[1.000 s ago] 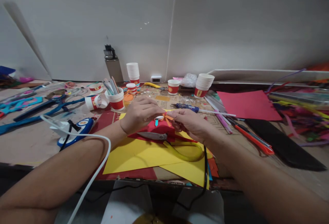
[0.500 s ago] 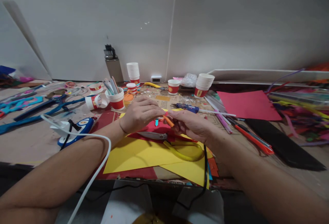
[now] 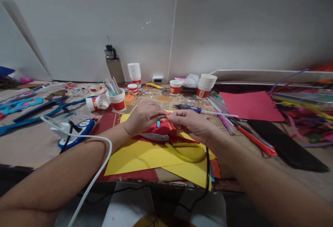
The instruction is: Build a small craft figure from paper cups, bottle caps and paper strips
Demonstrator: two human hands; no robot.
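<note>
Over the middle of the table, my left hand (image 3: pixel 144 116) and my right hand (image 3: pixel 191 122) meet with thumbs and fingertips pinched together. Between them is a small orange paper strip (image 3: pixel 170 125), its end hanging below my right fingertips. Part of the strip is hidden by my fingers. Just under my hands lies red paper (image 3: pixel 156 129) with a small blue piece (image 3: pixel 158 124) showing. Scissors with yellow handles (image 3: pixel 191 156) rest partly open below, on sheets of yellow paper (image 3: pixel 130 159).
Behind my hands are a glue gun (image 3: pixel 187 108), a paper cup (image 3: pixel 176 87) and stacked cups (image 3: pixel 206 86). A cup of sticks (image 3: pixel 117 99) stands left, near a blue device (image 3: pixel 80 131) with a white cable. A red cutter (image 3: pixel 257 142) lies right, beside a black slab (image 3: pixel 288 147).
My left fingers have come down and closed in toward the right fingertips at the orange strip. The strip now hangs more upright. Things on the table have stayed in place.
</note>
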